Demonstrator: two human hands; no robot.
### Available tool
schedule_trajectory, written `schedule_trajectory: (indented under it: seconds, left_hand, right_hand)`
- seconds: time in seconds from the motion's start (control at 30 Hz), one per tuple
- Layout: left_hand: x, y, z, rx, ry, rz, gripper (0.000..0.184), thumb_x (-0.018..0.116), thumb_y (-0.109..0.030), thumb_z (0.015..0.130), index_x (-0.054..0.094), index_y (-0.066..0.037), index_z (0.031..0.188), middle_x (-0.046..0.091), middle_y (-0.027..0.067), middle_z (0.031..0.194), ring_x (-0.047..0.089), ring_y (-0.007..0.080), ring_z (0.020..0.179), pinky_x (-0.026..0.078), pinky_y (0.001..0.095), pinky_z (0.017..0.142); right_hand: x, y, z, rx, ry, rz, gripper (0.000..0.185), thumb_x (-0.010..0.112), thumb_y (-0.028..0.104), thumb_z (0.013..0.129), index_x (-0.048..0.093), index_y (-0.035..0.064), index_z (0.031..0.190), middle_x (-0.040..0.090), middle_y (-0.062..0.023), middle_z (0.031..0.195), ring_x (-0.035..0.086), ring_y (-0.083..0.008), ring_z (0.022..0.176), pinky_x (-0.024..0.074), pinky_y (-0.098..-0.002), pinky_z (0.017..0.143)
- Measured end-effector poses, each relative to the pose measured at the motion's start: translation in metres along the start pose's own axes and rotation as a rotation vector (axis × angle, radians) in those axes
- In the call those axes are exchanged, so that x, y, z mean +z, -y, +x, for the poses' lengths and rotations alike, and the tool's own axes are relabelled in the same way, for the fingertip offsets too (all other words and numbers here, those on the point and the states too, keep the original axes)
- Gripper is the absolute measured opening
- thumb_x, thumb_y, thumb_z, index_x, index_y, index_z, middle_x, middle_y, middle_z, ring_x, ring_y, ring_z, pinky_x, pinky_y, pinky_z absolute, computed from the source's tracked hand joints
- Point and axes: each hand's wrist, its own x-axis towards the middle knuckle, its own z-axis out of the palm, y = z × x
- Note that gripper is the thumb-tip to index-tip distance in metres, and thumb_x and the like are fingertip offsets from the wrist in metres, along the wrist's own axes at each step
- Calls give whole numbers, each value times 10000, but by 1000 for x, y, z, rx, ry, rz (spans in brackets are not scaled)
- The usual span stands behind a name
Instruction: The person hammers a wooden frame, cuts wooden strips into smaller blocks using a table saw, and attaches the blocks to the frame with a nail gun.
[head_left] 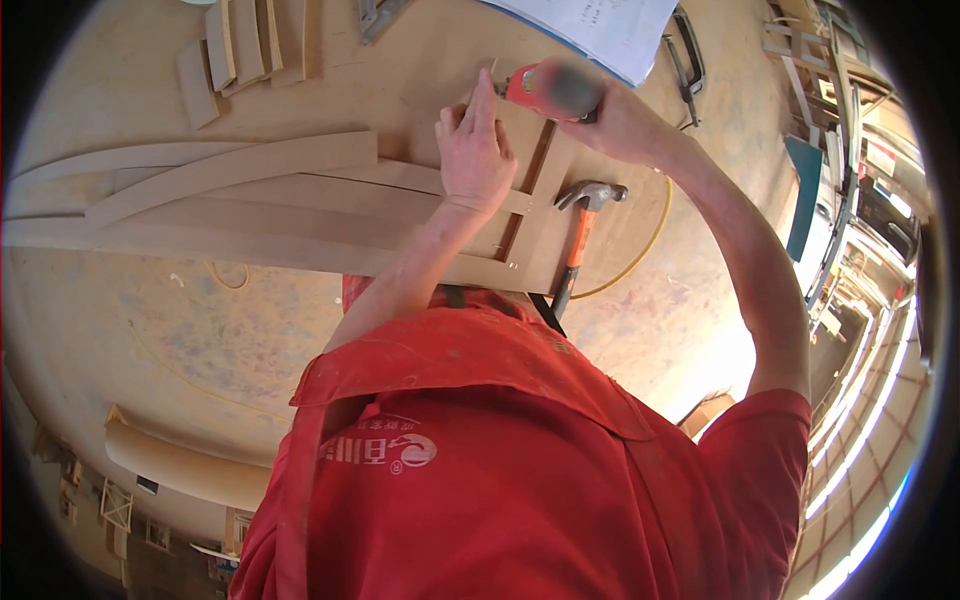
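My right hand [622,122] is wrapped round a red and black power tool [545,88], whose front end points left. Close to that end is my left hand [477,158], its fingers closed around a small thin piece at the tool's tip that I cannot make out. Beneath my left hand and forearm lie flat wooden strips [330,205], some of them curved, joined to crosspieces at the right. A claw hammer [580,240] with an orange and black handle lies just right of the crosspieces.
Paper sheets [610,30] lie at the top of the wooden table [420,50], with a black clamp [688,65] beside them. Several curved wooden pieces [240,40] stand at the upper left. A yellow hose [650,245] curves right of the hammer. Shelving and materials line the far right.
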Motion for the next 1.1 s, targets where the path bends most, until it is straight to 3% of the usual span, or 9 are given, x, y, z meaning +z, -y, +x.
schedule_trajectory:
  seconds: [0.17, 0.23, 0.53, 0.6, 0.7, 0.8, 0.87, 1.03, 1.1]
  left_hand:
    - [1, 1, 0, 19, -10, -12, 773, 598, 30, 850, 370, -10, 1588, 679, 92, 1018, 529, 335, 975, 429, 439, 958]
    - [0, 0, 0, 15, -2, -20, 777, 597, 31, 851, 365, -11, 1591, 682, 92, 1028, 531, 335, 982, 428, 442, 964]
    - [-3, -1, 4, -3, 29, -37, 839, 663, -1, 838, 343, -56, 1612, 707, 100, 1165, 552, 335, 1027, 446, 443, 992]
    - [-14, 2, 6, -51, 51, -46, 863, 693, -23, 834, 337, -74, 1618, 708, 105, 1201, 567, 330, 1038, 460, 437, 986]
    - [-48, 17, 5, -130, 190, -155, 794, 697, -23, 831, 409, -68, 1571, 664, 128, 1326, 614, 350, 1075, 435, 487, 1017]
    - [-82, 38, 0, -25, 338, -31, 630, 726, -51, 828, 568, -79, 1436, 705, 113, 1221, 641, 328, 1072, 459, 486, 987]
    - [-94, 45, -2, -10, 456, -8, 397, 773, -113, 819, 726, -82, 1211, 753, 89, 1020, 677, 280, 949, 528, 450, 895]
    - [-103, 38, 10, -91, 632, -57, 228, 785, -153, 809, 758, -90, 1026, 743, 69, 882, 664, 299, 951, 502, 444, 882]
    - [-101, 34, 11, -110, 659, -48, 200, 786, -171, 810, 765, -89, 991, 739, 75, 850, 666, 301, 925, 509, 441, 865]
  right_hand:
    - [-2, 12, -3, 70, 15, 3, 251, 700, 189, 892, 667, -59, 872, 605, -75, 612, 569, -162, 573, 470, -372, 575]
    - [-4, 12, -2, 100, 58, -36, 222, 711, 182, 898, 693, -29, 966, 604, -50, 694, 503, -128, 664, 470, -367, 638]
    - [-1, 37, -20, 149, -17, 17, 348, 764, 236, 855, 675, -92, 931, 581, -67, 646, 555, -147, 614, 485, -373, 600]
    - [3, 34, -41, 86, -69, 6, 324, 744, 259, 839, 688, -51, 915, 634, -93, 669, 566, -173, 587, 488, -381, 589]
    - [18, 34, -86, 336, -32, 137, 369, 772, 306, 853, 679, -48, 893, 596, -67, 655, 559, -152, 594, 483, -376, 580]
    - [44, 16, -119, 372, -6, 219, 383, 788, 307, 858, 676, -59, 888, 588, -59, 647, 563, -147, 596, 484, -375, 586]
    - [64, 8, -132, 360, 45, 286, 373, 793, 299, 860, 683, -56, 895, 600, -66, 660, 573, -149, 600, 486, -374, 591]
    - [93, 10, -139, 253, 1, 287, 345, 768, 265, 888, 699, -56, 997, 614, -73, 681, 590, -167, 608, 501, -384, 615]
    - [77, 38, -138, 386, 116, 352, 276, 759, 221, 908, 684, -23, 1014, 595, -25, 696, 549, -131, 659, 485, -352, 648]
